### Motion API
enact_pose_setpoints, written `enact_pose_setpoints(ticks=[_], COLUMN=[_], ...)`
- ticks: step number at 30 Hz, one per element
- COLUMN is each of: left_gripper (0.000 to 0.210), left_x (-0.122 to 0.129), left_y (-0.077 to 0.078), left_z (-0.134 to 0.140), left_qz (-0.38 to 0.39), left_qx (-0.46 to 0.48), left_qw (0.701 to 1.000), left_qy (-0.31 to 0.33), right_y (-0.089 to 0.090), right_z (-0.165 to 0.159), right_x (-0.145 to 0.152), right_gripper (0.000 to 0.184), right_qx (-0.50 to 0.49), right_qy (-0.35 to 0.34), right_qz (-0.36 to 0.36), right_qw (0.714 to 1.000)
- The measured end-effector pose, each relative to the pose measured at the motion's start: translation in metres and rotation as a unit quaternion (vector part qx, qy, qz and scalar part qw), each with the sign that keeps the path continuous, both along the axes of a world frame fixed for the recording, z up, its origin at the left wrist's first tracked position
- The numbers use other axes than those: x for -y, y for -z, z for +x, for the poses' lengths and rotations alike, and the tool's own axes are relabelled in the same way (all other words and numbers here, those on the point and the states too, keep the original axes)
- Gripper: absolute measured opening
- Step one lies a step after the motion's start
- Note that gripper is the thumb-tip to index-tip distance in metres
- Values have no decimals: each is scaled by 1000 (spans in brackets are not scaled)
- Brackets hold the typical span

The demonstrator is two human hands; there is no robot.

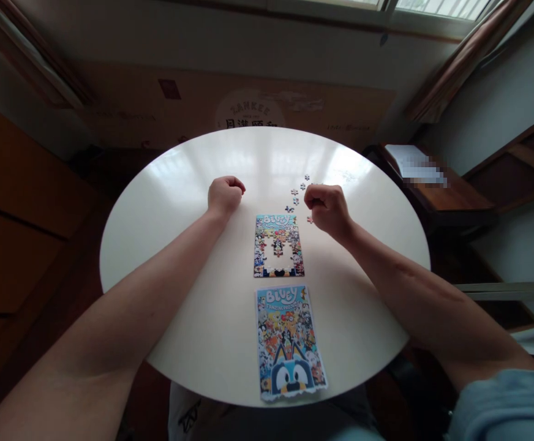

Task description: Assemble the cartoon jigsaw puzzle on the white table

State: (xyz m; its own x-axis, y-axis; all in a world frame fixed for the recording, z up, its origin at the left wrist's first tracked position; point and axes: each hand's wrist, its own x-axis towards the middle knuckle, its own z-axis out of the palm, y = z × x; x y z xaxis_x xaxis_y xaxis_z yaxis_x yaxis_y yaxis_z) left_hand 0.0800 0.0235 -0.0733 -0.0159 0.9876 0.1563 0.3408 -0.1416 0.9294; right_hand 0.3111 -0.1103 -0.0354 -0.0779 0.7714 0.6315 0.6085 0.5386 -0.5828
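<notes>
A partly assembled jigsaw puzzle (258, 248) with "Bluey" lettering lies mid-table, its border joined and an open gap around a small joined patch in the centre. Below it, nearer to me, lies the printed reference picture (289, 324) with a torn lower edge. My left hand (225, 196) rests as a closed fist on the table, left of the puzzle's top corner, apart from it. Right of the puzzle, my right hand (327, 209) is closed with fingers curled down by the loose puzzle pieces (294, 192). Its fingertips are hidden, so anything between them cannot be seen.
Everything lies on a white oval table (166, 202). Several loose pieces are scattered beyond the puzzle, and one reddish piece (310, 219) sits beside my right hand. A wooden side table (460, 196) with papers stands at the right. A printed cardboard panel (340, 101) leans behind.
</notes>
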Motion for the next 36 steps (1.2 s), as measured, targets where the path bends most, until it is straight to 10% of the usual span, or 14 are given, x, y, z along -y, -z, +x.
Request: enact_pose_setpoints(ticks=[6,13,23,36], left_gripper=[27,22,18,16], left_x=[9,10,14,20], left_y=[-8,-8,-9,-12], left_z=[-5,-14,-20,-22], left_qz=[-18,-1,5,-1], left_qx=[45,49,15,21], left_qw=[999,997,997,997], left_qy=[21,58,71,70], right_y=[-35,0,36,26], right_z=[39,106,117,118], right_x=[-29,-68,-65,-55], right_gripper=[16,38,37,28], right_qx=[-80,-155,6,104], right_qy=[129,264,234,222], right_qz=[77,-12,-114,-170], right_qw=[985,952,966,955])
